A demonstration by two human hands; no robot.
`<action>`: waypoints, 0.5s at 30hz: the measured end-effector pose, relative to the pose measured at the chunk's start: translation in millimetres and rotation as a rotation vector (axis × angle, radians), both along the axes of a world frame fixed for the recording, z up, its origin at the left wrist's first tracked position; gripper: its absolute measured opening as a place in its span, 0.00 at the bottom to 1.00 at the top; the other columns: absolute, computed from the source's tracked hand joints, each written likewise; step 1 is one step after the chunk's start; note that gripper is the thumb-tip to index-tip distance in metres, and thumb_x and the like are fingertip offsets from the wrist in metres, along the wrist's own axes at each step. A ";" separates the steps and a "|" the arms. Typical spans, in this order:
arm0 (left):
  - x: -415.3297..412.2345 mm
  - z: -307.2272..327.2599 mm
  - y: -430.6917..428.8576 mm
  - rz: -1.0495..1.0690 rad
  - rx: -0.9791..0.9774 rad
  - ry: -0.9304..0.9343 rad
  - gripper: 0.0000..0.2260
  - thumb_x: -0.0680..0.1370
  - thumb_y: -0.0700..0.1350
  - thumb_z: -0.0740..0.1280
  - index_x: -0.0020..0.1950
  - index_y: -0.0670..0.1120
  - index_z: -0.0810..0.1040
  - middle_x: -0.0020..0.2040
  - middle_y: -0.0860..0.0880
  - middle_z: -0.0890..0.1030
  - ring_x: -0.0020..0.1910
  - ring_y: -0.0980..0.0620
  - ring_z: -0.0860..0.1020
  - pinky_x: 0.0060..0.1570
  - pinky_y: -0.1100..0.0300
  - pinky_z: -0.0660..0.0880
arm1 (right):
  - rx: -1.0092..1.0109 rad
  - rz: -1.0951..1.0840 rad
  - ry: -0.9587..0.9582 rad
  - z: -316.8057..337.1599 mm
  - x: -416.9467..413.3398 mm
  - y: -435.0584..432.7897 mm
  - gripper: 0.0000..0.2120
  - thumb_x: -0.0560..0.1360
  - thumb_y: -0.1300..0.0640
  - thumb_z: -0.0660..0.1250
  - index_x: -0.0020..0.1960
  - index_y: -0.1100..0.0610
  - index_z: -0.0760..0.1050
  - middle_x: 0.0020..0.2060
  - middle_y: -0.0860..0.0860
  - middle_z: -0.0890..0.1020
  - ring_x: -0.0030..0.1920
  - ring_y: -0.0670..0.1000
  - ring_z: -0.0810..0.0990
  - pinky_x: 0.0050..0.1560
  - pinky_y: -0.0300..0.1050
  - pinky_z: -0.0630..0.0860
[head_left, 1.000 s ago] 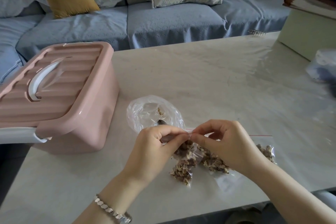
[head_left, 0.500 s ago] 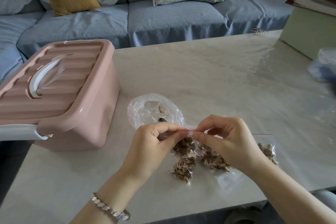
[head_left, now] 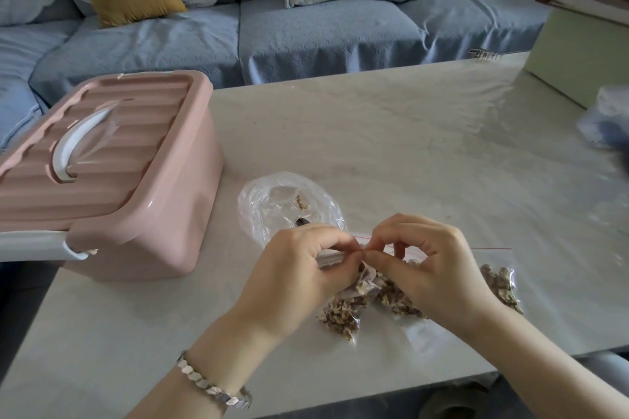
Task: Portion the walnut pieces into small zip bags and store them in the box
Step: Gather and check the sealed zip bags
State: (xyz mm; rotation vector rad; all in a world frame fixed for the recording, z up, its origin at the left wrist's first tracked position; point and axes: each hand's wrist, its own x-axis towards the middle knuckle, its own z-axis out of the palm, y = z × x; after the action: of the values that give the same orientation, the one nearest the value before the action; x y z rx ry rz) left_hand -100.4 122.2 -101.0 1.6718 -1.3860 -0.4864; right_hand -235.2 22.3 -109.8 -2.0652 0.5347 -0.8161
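Both hands meet low over the near part of the table. The left hand and right hand each pinch the top edge of a small bag. Thumb and forefinger of each are curled tight on its zip strip, and the tips of the two hands almost touch at the middle of the strip. The other fingers of the right hand are bent and lifted clear of it.

The bag hangs down from the fingers, and its lower end, filled with walnuts, rests on the table just below the left palm. Whether the zip is closed under the fingertips cannot be told.

A second bag with a red zip line lies flat on the table under and to the right of the right hand. More walnut pieces show in it beside that wrist.

Just behind the hands lies a crumpled clear sack holding a few crumbs.

The pink box stands to the left, well apart from the hands, with its lid on and its white handle lying flat.

A silver bracelet is on the left wrist.

Beyond the table runs a blue sofa.
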 end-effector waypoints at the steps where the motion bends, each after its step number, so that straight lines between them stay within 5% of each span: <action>1: -0.2 -0.4 -0.3 -0.004 -0.011 0.003 0.06 0.70 0.52 0.66 0.44 0.52 0.79 0.38 0.57 0.81 0.36 0.60 0.78 0.38 0.66 0.74 | -0.012 -0.010 -0.012 -0.1 -1.1 0.7 0.05 0.64 0.60 0.71 0.33 0.51 0.79 0.32 0.41 0.78 0.33 0.41 0.74 0.36 0.30 0.70; 15: 20.0 -8.1 17.2 0.122 0.012 -0.021 0.06 0.67 0.52 0.67 0.40 0.53 0.81 0.37 0.60 0.82 0.38 0.63 0.79 0.41 0.76 0.69 | 0.060 -0.137 -0.031 -3.2 -6.3 3.0 0.05 0.64 0.60 0.71 0.30 0.53 0.78 0.35 0.44 0.79 0.33 0.45 0.75 0.36 0.30 0.70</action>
State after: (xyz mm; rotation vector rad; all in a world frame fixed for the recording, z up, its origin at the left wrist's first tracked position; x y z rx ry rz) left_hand -80.3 139.4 -109.1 1.7636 -1.2892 -0.4089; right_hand -241.5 25.3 -113.0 -1.9741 0.6815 -0.8996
